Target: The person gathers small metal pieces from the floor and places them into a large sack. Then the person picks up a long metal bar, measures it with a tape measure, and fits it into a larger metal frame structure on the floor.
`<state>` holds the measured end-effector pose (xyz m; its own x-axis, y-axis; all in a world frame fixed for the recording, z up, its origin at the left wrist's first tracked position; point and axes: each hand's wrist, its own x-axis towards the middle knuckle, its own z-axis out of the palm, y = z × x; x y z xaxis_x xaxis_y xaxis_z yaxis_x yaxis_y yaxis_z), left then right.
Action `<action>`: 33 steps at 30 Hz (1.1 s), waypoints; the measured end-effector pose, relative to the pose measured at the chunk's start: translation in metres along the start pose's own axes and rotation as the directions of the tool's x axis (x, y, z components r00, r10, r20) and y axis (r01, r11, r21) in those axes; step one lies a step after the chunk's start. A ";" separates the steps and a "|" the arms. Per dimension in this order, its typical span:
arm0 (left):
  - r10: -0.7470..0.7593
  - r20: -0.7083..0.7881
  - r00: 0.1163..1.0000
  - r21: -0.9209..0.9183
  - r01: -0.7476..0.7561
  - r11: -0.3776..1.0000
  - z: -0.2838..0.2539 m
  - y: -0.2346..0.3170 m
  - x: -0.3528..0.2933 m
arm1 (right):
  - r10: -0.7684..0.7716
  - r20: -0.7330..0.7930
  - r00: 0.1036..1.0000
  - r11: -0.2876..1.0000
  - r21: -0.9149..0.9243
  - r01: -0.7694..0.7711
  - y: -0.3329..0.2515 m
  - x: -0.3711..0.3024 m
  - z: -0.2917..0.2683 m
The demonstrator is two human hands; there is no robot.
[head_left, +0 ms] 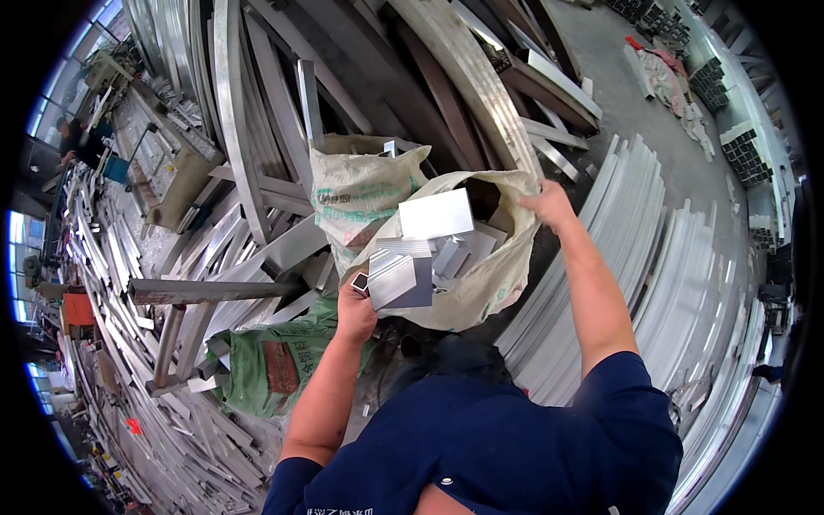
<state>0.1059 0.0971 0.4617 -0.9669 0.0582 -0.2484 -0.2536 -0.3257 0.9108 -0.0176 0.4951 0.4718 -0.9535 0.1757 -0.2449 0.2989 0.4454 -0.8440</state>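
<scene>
Inside my left hand [354,314], fingers curled tight, are metal offcuts [393,279]: stiff, probably light, maybe slippery, so I'd grab flats, not edges. Right of those fingers, my right hand [551,206] grips the floppy sack [491,299] rim.

The grey floor [618,94] is bordered beyond its left edge by windows [19,227], through which bright bluish-white light is admitted; toward that edge, a beige bench-like structure [178,187] is placed.
</scene>
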 end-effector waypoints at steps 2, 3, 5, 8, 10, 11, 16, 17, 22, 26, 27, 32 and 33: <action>0.034 0.052 0.998 -0.061 -0.031 0.998 0.020 0.018 0.000 | 0.038 0.092 0.995 0.993 -0.113 -0.028 0.004 -0.017 -0.006; 0.048 0.075 0.996 -0.090 -0.042 0.995 0.030 0.027 -0.001 | 0.098 0.090 0.991 0.988 -0.129 -0.086 0.010 -0.024 -0.008; 0.069 0.150 0.986 -0.083 -0.057 0.995 0.046 0.041 0.002 | 0.211 0.085 0.974 0.968 -0.156 -0.196 0.019 -0.036 -0.014; 0.195 0.252 0.948 -0.050 -0.189 0.981 0.077 0.045 0.015 | 0.182 -0.102 0.978 0.983 0.021 -0.181 0.030 -0.047 -0.014; 0.230 0.304 0.925 0.077 -0.264 0.961 0.099 0.047 0.026 | 0.253 -0.105 0.962 0.934 0.286 -0.215 0.016 -0.051 -0.003; 0.248 0.338 0.908 0.187 -0.323 0.928 0.109 0.034 0.040 | 0.282 -0.110 0.953 0.882 0.421 -0.212 0.031 -0.043 -0.001; 0.096 0.514 0.852 0.630 -0.452 0.632 0.162 0.018 0.066 | 0.359 -0.118 0.926 0.692 0.700 -0.179 0.042 -0.021 0.009; 0.076 0.577 0.813 0.704 -0.542 0.460 0.166 0.016 0.071 | 0.360 -0.091 0.929 0.640 0.749 -0.175 0.041 -0.019 0.011; -0.123 0.549 0.827 0.789 -0.465 0.401 0.200 0.021 0.104 | 0.249 0.096 0.964 0.639 0.732 -0.238 0.039 -0.019 0.003; -0.292 0.608 0.738 0.713 -0.346 0.610 0.207 0.014 0.135 | 0.141 -0.054 0.988 0.711 0.700 -0.064 0.046 -0.009 -0.008; -0.251 0.582 0.773 0.736 -0.370 0.566 0.206 0.010 0.134 | 0.105 -0.084 0.991 0.718 0.696 -0.017 0.043 -0.007 -0.010; -0.183 0.401 0.897 0.782 -0.232 0.578 0.193 0.000 0.116 | 0.210 -0.157 0.965 0.526 0.850 0.023 0.055 0.005 -0.024; -0.228 0.331 0.916 0.772 -0.124 0.624 0.191 -0.001 0.115 | 0.193 -0.149 0.970 0.498 0.866 0.035 0.055 0.005 -0.024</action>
<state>-0.0108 0.2843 0.4947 -0.8365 0.4402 -0.3262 -0.0602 0.5180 0.8533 -0.0051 0.5414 0.4359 -0.8612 0.3875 -0.3289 0.0820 -0.5328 -0.8423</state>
